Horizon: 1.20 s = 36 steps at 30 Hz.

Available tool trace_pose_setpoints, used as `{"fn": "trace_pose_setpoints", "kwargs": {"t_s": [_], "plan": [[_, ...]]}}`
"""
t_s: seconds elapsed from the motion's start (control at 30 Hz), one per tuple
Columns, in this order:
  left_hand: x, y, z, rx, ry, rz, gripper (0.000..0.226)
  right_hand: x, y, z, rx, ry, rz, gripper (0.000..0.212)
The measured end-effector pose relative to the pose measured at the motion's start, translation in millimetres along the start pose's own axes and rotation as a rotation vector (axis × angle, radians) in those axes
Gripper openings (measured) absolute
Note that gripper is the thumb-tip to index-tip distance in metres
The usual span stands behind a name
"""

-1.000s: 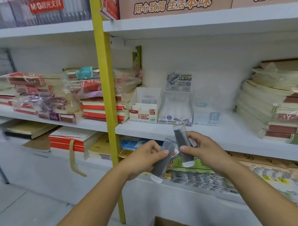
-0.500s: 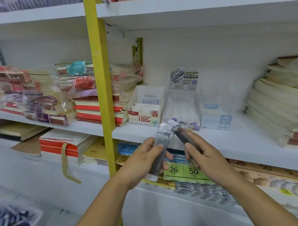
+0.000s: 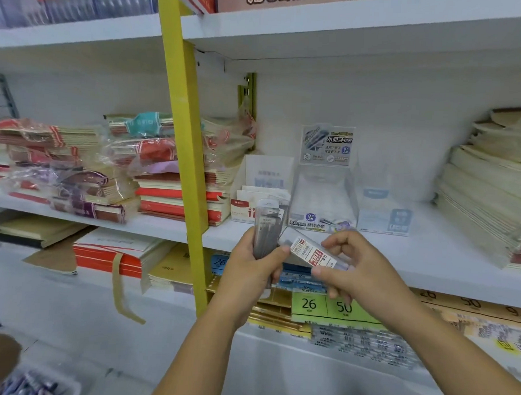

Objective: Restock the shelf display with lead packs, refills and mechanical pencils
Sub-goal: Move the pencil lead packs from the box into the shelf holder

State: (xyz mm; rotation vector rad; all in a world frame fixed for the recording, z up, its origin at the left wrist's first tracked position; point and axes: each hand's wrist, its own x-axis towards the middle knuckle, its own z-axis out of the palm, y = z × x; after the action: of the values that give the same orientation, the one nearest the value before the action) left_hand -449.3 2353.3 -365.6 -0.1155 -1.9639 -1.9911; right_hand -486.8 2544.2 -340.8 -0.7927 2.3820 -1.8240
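Observation:
My left hand (image 3: 251, 271) grips an upright clear lead pack (image 3: 267, 227) with dark leads inside, held in front of the white shelf edge. My right hand (image 3: 356, 270) pinches a second clear lead pack (image 3: 312, 253) that lies tilted, its red-and-white label facing up. The two packs almost touch at their near ends. Behind them on the shelf stand three display boxes: a white one with red print (image 3: 247, 202), a clear one with a header card (image 3: 323, 197), and a pale blue one (image 3: 384, 214).
A yellow upright post (image 3: 183, 152) divides the shelving. Wrapped notebook stacks (image 3: 84, 171) fill the left bay, and cream notebook stacks (image 3: 489, 192) fill the far right. Paper packs and green price tags (image 3: 326, 306) lie on the lower shelf. A tray of pens (image 3: 33, 384) sits bottom left.
Both hands have risen toward the shelf edge. The right hand's pack has turned from pointing up to lying tilted with its label showing; the left pack now stands upright.

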Motion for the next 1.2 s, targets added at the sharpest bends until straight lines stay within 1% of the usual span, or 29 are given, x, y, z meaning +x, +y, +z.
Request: {"fn": "trace_pose_setpoints", "kwargs": {"t_s": [0.07, 0.17, 0.23, 0.3, 0.37, 0.5, 0.63, 0.73, 0.83, 0.9, 0.97, 1.03, 1.07, 1.13, 1.2], "plan": [[4.5, 0.7, -3.6, 0.008, 0.046, 0.021, 0.014, 10.2, -9.0, -3.5, 0.02, 0.011, 0.002, 0.027], [14.8, 2.2, -8.5, -0.003, 0.123, 0.049, 0.011, 35.6, -32.9, -11.1, -0.045, 0.077, -0.075, 0.028], [23.6, 4.7, -11.7, -0.069, 0.138, 0.048, 0.008, 60.7, -52.0, -12.8, -0.153, 0.178, -0.173, 0.028], [32.3, 7.9, -16.9, -0.075, 0.162, 0.055, 0.013, 90.5, -69.6, -10.2, -0.296, 0.27, -0.289, 0.029], [39.7, 8.4, -24.1, -0.06, 0.199, 0.055, 0.016, 122.0, -82.6, -4.9, -0.396, 0.309, -0.364, 0.032], [50.6, 5.1, -39.2, -0.074, 0.232, 0.041, 0.017, 178.0, -95.2, 16.3, -0.595, 0.255, -0.436, 0.035], [57.3, 4.4, -52.2, -0.074, 0.194, 0.051, 0.01, 213.5, -90.2, 37.0, -0.794, 0.118, -0.49, 0.033], [60.8, 4.9, -59.1, -0.053, 0.17, 0.054, 0.013, 227.1, -84.3, 41.9, -0.828, 0.038, -0.475, 0.033], [63.9, 5.1, -62.8, -0.046, 0.144, 0.061, 0.016, 234.9, -77.0, 43.2, -0.8, -0.022, -0.418, 0.031], [65.2, 4.7, -63.7, -0.065, 0.149, 0.067, 0.017, 239.7, -72.7, 42.7, -0.826, -0.005, -0.423, 0.026], [65.8, 4.4, -63.3, -0.083, 0.159, 0.074, 0.017, 242.7, -70.3, 42.3, -1.007, 0.044, -0.486, 0.02], [66.3, 4.7, -62.2, -0.092, 0.167, 0.074, 0.017, 242.9, -68.6, 41.8, -1.196, 0.102, -0.575, 0.023], [66.2, 4.9, -61.5, -0.098, 0.168, 0.073, 0.017, 242.3, -67.9, 41.1, -1.243, 0.123, -0.604, 0.025], [65.1, 5.8, -60.3, -0.109, 0.166, 0.067, 0.017, 241.3, -65.8, 39.5, -1.282, 0.128, -0.639, 0.029], [62.9, 7.4, -59.9, -0.131, 0.164, 0.057, 0.017, 239.5, -63.7, 37.4, -1.286, 0.094, -0.647, 0.032]]}}
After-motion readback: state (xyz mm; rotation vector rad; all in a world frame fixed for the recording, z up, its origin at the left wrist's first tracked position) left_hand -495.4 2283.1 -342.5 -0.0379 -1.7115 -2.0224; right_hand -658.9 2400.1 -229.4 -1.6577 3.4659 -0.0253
